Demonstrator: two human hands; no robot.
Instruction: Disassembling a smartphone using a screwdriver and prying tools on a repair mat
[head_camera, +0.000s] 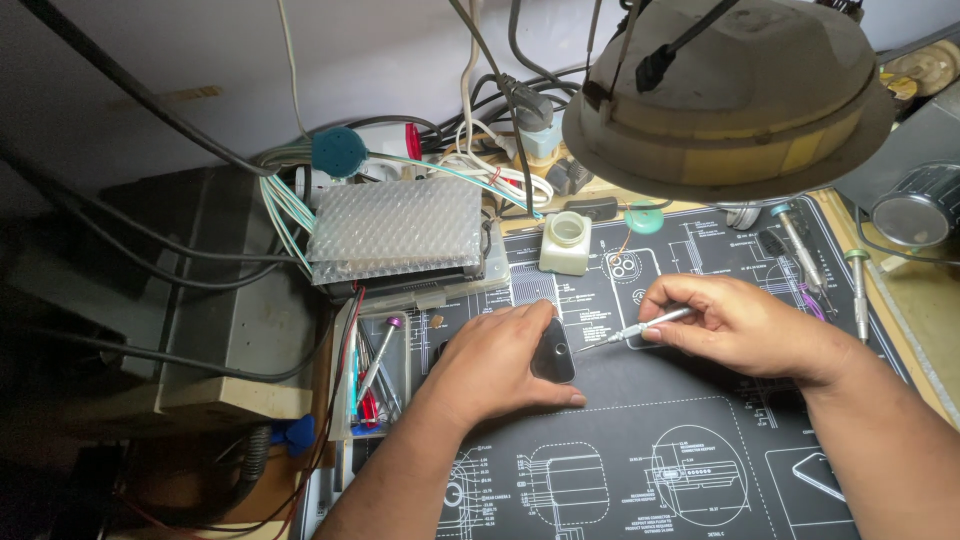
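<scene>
From the head view, the left hand (495, 360) lies flat over a small dark phone (553, 352) on the black printed mat (650, 460) that covers the surface. Its grip is a loose clamp on the phone: the thumb runs along the near edge and the fingers curl over the far side, so only the phone's right end shows past the fingertips.

The right hand (745, 325) hovers just to the right of the phone. Its grip is pressed together, thumb and forefinger pinching a slim silver screwdriver (640, 327). The tool points left, and its thin tip reaches to just beside the phone's exposed end; whether it touches cannot be told.

Beyond the left grip, near the far edge of the mat, stands a small pale bottle (565, 243) with a wide cap. Further left of it sits a block wrapped in bubble wrap (395, 228), with green and white wires (290, 205) running out behind it. Left of the left wrist, a narrow tray (372, 385) holds a purple-capped screwdriver (381, 352) and other small tools.

Beyond the right grip, two more screwdrivers (800, 248) lie at the mat's far right corner. A round lamp shade (730, 95) hangs above, over the far part of the surface.
</scene>
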